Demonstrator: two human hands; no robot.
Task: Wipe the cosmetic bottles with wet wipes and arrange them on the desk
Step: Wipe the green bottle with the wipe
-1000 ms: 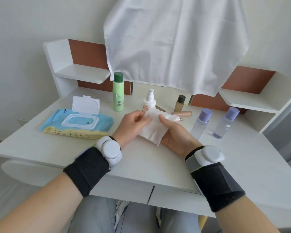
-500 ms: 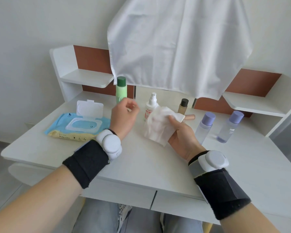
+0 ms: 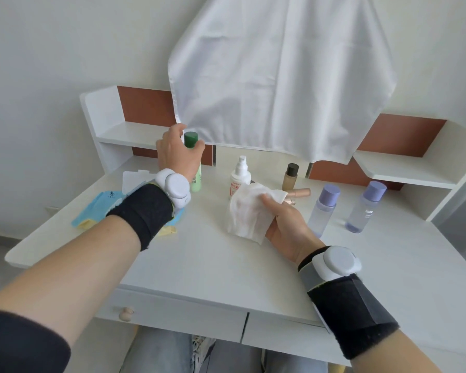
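My left hand (image 3: 176,152) is stretched to the back left of the desk and curls round the upper part of the green bottle (image 3: 195,181), which stands upright with its dark green cap (image 3: 191,136) showing between thumb and fingers. My right hand (image 3: 283,222) holds a crumpled white wet wipe (image 3: 246,211) above the middle of the desk. Behind the wipe stand a white spray bottle (image 3: 240,175) and a beige foundation bottle (image 3: 290,177). A pink tube (image 3: 300,192) lies on its side. Two clear bottles with purple caps (image 3: 324,208) (image 3: 366,210) stand at the right.
The blue wet-wipe pack (image 3: 97,211) with its white lid up lies at the left, partly behind my left forearm. A white cloth (image 3: 280,76) hangs over the back of the white desk (image 3: 213,265). Shelves flank it on both sides. Drawers run along the front edge.
My left hand let go of the wipe and reached back left to the green bottle, closing round it. My right hand keeps the wipe in about the same place.
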